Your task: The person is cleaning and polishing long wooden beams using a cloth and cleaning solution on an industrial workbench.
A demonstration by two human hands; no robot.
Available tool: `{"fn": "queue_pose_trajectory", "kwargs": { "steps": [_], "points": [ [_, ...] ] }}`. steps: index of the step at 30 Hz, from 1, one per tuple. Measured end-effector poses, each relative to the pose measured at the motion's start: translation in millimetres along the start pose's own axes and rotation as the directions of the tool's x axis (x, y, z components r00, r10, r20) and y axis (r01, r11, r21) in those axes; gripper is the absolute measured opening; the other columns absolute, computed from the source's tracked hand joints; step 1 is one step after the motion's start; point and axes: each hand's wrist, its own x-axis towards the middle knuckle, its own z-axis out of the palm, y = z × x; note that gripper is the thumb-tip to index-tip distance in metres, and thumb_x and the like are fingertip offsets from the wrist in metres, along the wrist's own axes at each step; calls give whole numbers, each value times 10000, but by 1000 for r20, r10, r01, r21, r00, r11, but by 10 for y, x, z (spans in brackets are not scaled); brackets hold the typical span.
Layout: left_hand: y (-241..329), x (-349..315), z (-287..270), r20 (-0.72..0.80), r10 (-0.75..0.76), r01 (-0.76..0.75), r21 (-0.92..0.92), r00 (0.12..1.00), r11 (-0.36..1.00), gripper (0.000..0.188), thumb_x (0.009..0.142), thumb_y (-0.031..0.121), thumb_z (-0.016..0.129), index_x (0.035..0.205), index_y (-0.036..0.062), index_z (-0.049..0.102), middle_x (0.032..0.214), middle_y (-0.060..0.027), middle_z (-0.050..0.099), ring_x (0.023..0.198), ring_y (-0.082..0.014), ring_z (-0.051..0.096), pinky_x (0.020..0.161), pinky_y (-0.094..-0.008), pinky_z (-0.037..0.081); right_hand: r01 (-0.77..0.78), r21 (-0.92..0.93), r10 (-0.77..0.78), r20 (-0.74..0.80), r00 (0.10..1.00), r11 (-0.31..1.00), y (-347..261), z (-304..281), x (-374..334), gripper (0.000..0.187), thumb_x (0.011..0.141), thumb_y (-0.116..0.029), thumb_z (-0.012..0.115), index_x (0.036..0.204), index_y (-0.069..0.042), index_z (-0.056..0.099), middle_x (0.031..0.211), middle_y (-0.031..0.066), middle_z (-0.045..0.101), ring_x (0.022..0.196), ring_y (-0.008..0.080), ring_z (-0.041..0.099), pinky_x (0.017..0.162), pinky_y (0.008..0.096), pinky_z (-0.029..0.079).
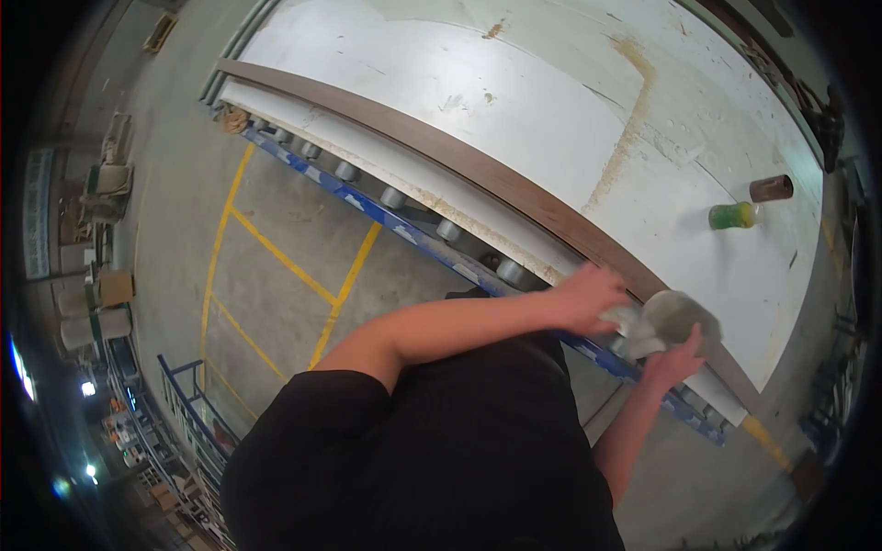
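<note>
Grey round item [678, 314] held in R hand [675, 364]; L hand [588, 299] curled nr it, can't tell grip.

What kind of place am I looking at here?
Probably a factory or workshop floor: a blue rail with grey rollers runs along the work surface, yellow lines mark the floor, and tan, dust-like streaks lie on the broad white surface.
</note>
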Motion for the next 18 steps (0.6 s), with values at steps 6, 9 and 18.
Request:
{"fn": "queue_pose_trajectory", "kwargs": {
  "steps": [6,9,18],
  "points": [
    [-1227,-115,-934,-403,-27,198,391,915,899,525,968,456,726,1359,110,675,1403,-164,647,1395,-406,529,1188,-686,314,854,-385,-495,697,518,351,968,856,-295,626,839,-70,687,1453,-30,571,1514,193,577,1452,395,500,1232,525,363],
    [-1681,-391,-1076,-268,-167,283,491,949,824,591,1055,445,612,1526,90,565,1543,-153,583,1484,-359,480,1288,-617,214,904,-379,-222,881,418,199,795,1701,-1296,664,966,-353,666,1575,-131,520,1650,199,451,1526,488,381,1282,638,221],
    [-1398,-200,-1108,-53,-197,193,556,979,809,762,999,489,683,1588,54,472,1632,-132,502,1567,-391,363,1307,-633,138,536,-842,-473,446,760,66,809,-567,868,476,1064,-288,606,1512,-133,559,1582,122,544,1529,455,380,1251,660,217]
  ]
}}
